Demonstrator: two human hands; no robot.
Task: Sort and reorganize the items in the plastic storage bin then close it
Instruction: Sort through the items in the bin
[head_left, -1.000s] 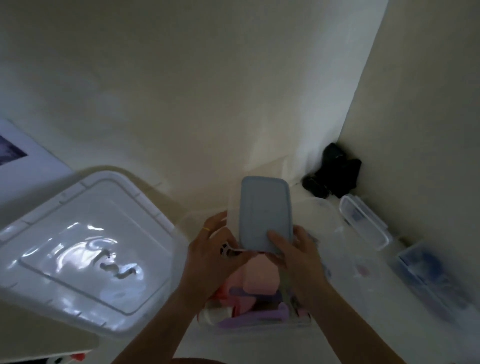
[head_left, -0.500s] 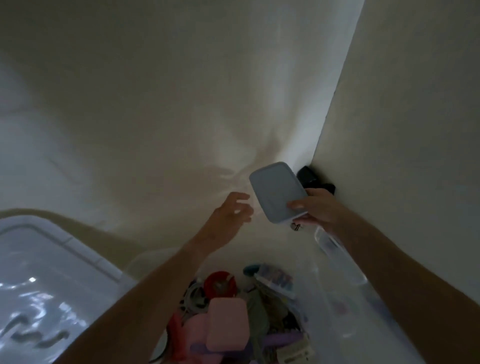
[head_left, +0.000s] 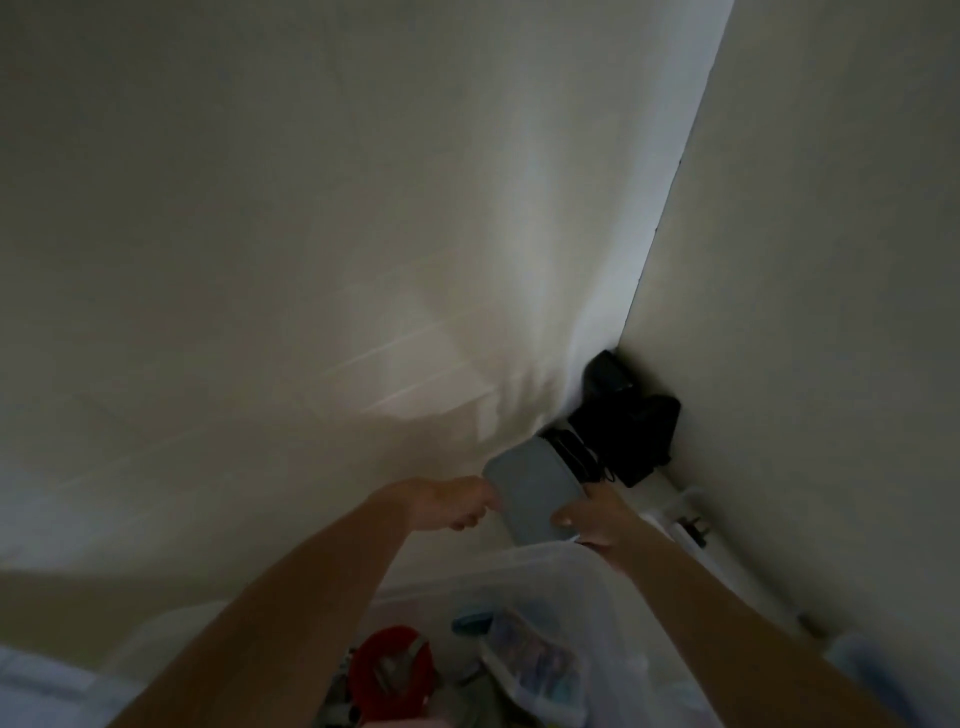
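Head view: the grey-blue lidded container (head_left: 532, 493) is held out past the far rim of the clear plastic storage bin (head_left: 566, 577), toward the black items (head_left: 631, 426) in the wall corner. The right hand (head_left: 597, 519) has its grip on the container's near right corner, thumb on top and fingers apparently underneath, though those fingers are hidden. The left hand (head_left: 452, 501) sits at the container's left edge with fingers loosely curled; whether it truly pinches the edge or only touches it cannot be told from the blur.

Risk, as a judgement: the container hangs mostly beyond the grip, away from the bin, so a corner hold could let it tip or slip, and it might drop toward the black items or the cords beside them. Its lid may also pop off if squeezed unevenly. The dim light and stretched arms make the placing spot hard to judge.

Inside the bin, nearer than the container, a red ring-shaped item (head_left: 392, 670) and a clear packet (head_left: 535, 670) lie loose, with other things too blurred to name
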